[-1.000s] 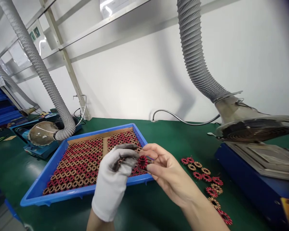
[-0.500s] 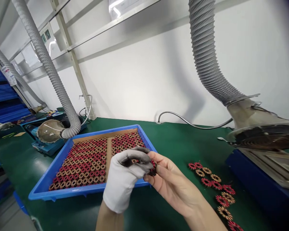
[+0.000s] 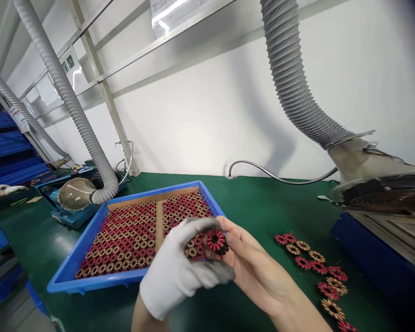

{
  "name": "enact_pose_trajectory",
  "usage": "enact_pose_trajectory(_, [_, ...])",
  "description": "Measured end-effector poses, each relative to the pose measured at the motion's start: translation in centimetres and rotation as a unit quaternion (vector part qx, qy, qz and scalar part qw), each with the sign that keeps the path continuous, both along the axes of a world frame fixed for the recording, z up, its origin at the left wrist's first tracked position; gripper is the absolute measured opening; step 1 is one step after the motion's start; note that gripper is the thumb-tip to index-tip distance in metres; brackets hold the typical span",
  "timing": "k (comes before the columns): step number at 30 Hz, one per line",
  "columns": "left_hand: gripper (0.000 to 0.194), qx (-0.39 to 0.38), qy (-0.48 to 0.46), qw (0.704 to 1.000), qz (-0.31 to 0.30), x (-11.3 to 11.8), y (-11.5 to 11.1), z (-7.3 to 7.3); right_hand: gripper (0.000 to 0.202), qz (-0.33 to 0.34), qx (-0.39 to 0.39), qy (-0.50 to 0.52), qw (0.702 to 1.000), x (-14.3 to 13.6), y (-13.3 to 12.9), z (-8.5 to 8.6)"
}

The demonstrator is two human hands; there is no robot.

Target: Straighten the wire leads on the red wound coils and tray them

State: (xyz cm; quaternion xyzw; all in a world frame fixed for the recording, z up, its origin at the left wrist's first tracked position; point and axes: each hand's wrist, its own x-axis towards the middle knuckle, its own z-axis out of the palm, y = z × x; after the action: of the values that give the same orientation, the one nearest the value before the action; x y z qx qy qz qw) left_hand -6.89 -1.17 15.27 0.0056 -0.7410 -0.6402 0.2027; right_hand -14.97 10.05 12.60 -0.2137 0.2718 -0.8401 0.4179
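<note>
Bare fingers of my right hand (image 3: 254,265) pinch a small motor stator (image 3: 216,240), a ring with red copper windings and a dark body. Its ringed face is turned towards me. My left hand (image 3: 181,265), in a white glove with blackened fingertips, is around the stator's left side. Its thumb and fingers are spread apart, with the fingertips close to the piece; whether they touch it I cannot make out. Behind the hands, a blue tray (image 3: 100,285) holds many red and copper-coloured stators in two blocks, split by a cardboard strip (image 3: 159,226).
Loose stators (image 3: 328,291) lie in a winding line on the green table (image 3: 259,203). At right, a fume hood (image 3: 376,184) on a ribbed duct hangs above a blue machine (image 3: 359,249). Another hood (image 3: 76,193) stands behind the tray. A person's gloved hand (image 3: 8,189) shows far left.
My left thumb and fingers have parted from around the stator, and its ringed face now shows. The right hand still holds it. The view has shifted slightly.
</note>
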Motion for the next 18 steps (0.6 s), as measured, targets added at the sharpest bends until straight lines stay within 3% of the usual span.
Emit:
enact_pose_trajectory(3, [0.034, -0.094, 0.005, 0.994, 0.052, 0.1, 0.0, 0.1, 0.032, 0.0, 0.026, 0.036, 0.999, 0.2, -0.3, 0.0])
enact_pose_trajectory(6, [0.029, -0.143, 0.037, 0.972, 0.182, -0.1, -2.7, 0.2, 0.034, -0.071, 0.077, 0.112, 0.988, -0.2, -0.1, 0.0])
enact_pose_trajectory(8, [0.03, -0.22, 0.008, 0.936, 0.274, -1.0, -5.7, 0.3, 0.033, -0.161, 0.107, 0.172, 0.966, -0.8, 0.6, 0.1])
enact_pose_trajectory(9, [0.033, -0.306, -0.033, 0.899, 0.311, -1.8, -7.4, 0.2, 0.031, -0.2, 0.118, 0.195, 0.953, -1.2, 1.0, 0.2])
enact_pose_trajectory(12, [0.034, -0.391, -0.113, 0.861, 0.305, -5.6, -12.5, -0.6, 0.027, -0.273, 0.146, 0.252, 0.917, -2.5, 2.5, 0.2])
enact_pose_trajectory(15, [0.031, -0.466, -0.216, 0.814, 0.273, -10.1, -16.4, -2.6, 0.034, -0.317, 0.168, 0.284, 0.889, -3.5, 3.3, 0.0])
enact_pose_trajectory(18, [0.028, -0.522, -0.304, 0.756, 0.253, -13.7, -19.1, -5.0, 0.032, -0.332, 0.175, 0.262, 0.889, -4.1, 3.7, -0.7])
